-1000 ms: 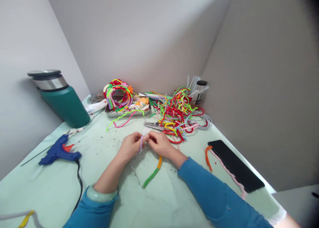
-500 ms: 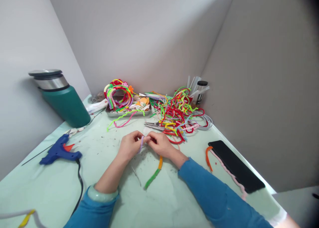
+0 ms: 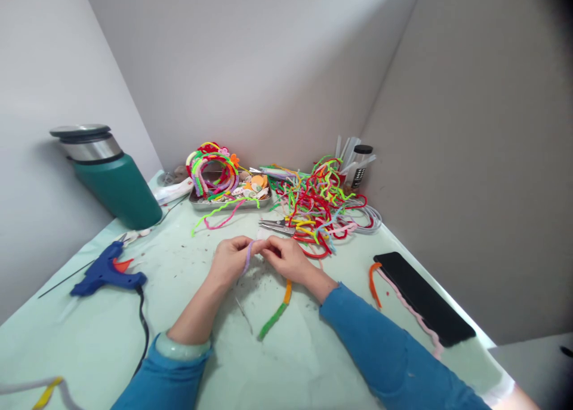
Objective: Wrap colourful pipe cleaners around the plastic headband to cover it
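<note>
A purple pipe cleaner drapes over the fingers of my left hand, which is closed on it in a pinch. Right beside it, my right hand is also closed, fingertips meeting those of the left. From under the right hand an orange and green pipe cleaner strip curves down toward me; where the fingers grip it is hidden. A thin wire-like strand trails below my left hand, its upper end hard to make out. Open-handled scissors lie just beyond my hands.
A blue glue gun lies left, near a green bottle. Behind are a metal tray, a rainbow pipe-cleaner coil and a tangled pipe-cleaner heap. A black phone-like slab lies right, beside a pink pipe cleaner.
My left hand has shifted slightly left, and the purple pipe cleaner has moved left with it, showing more of its length. My right hand stays nearly in place.
</note>
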Tool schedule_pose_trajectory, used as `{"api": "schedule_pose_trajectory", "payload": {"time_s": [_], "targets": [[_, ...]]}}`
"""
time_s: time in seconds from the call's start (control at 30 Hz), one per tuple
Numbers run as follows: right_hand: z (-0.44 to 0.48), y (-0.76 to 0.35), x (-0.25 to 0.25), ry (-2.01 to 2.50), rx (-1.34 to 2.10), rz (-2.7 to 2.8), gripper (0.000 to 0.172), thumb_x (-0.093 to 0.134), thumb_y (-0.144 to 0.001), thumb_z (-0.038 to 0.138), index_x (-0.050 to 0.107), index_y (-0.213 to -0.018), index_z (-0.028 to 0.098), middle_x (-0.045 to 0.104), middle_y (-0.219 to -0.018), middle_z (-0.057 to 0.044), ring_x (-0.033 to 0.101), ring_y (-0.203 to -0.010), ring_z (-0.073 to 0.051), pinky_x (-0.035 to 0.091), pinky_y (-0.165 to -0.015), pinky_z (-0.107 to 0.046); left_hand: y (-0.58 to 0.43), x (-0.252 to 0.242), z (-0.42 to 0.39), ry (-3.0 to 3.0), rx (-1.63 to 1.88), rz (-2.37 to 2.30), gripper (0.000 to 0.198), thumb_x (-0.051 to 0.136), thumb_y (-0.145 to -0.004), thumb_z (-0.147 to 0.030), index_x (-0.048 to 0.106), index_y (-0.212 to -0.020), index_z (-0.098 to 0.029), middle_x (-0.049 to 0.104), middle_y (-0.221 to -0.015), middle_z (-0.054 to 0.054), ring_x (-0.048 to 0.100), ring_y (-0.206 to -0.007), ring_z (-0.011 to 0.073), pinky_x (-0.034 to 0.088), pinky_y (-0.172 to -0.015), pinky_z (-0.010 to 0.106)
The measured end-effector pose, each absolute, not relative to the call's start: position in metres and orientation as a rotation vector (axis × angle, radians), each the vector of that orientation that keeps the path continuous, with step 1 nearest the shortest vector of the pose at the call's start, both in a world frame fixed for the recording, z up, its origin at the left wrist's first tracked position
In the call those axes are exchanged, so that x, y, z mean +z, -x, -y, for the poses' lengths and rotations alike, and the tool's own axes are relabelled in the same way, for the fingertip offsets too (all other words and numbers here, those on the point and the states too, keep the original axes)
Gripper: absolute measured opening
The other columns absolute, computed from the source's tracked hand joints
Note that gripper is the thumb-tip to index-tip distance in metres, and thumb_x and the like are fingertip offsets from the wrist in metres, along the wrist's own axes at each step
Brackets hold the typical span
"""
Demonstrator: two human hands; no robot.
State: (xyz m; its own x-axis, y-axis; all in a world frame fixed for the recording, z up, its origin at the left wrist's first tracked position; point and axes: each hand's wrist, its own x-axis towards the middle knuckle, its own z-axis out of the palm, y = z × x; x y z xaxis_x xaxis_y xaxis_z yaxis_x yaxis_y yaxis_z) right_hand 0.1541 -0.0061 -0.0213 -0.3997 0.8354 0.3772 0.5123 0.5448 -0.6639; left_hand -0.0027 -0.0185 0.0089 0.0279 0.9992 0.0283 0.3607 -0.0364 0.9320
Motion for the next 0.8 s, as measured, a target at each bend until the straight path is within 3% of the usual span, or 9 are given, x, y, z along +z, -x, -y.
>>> {"api": "schedule_pose_trajectory", "payload": {"time_s": [0.27,0.5,0.8], "targets": [[0.006,-0.154,-0.021,1.079,0.588,2.082,0.012,0.049,-0.080,0.021,0.058,-0.075,0.016,0.055,-0.061,0.003,0.044,-0.054,-0.008,0.027,-0.052,-0.019,0.004,0.009,0.020,-1.532,1.008,-1.350,0.046,0.052,-0.068,-0.055,0.067,-0.072,-0.012,0.061,-0.064,0.005,0.053,-0.067,0.0162,0.039,-0.055,0.022],[0.005,-0.154,-0.023,1.092,0.550,2.085,0.012,0.050,-0.079,0.022,0.056,-0.071,0.016,0.050,-0.058,0.004,0.041,-0.053,-0.008,0.025,-0.050,-0.020,0.005,-0.004,0.012,-1.609,1.042,-1.409,0.037,0.062,-0.058,-0.050,0.059,-0.069,-0.015,0.054,-0.058,-0.002,0.046,-0.054,0.0098,0.034,-0.049,0.019],[0.005,-0.154,-0.023,1.085,0.568,2.103,0.015,0.049,-0.081,0.025,0.058,-0.074,0.016,0.051,-0.058,0.004,0.041,-0.052,-0.007,0.026,-0.050,-0.019,0.005,-0.003,0.015,-1.758,0.873,-1.556,0.032,0.048,-0.072,-0.048,0.056,-0.063,-0.018,0.048,-0.040,-0.004,0.044,-0.041,0.0107,0.031,-0.045,0.021]]}}
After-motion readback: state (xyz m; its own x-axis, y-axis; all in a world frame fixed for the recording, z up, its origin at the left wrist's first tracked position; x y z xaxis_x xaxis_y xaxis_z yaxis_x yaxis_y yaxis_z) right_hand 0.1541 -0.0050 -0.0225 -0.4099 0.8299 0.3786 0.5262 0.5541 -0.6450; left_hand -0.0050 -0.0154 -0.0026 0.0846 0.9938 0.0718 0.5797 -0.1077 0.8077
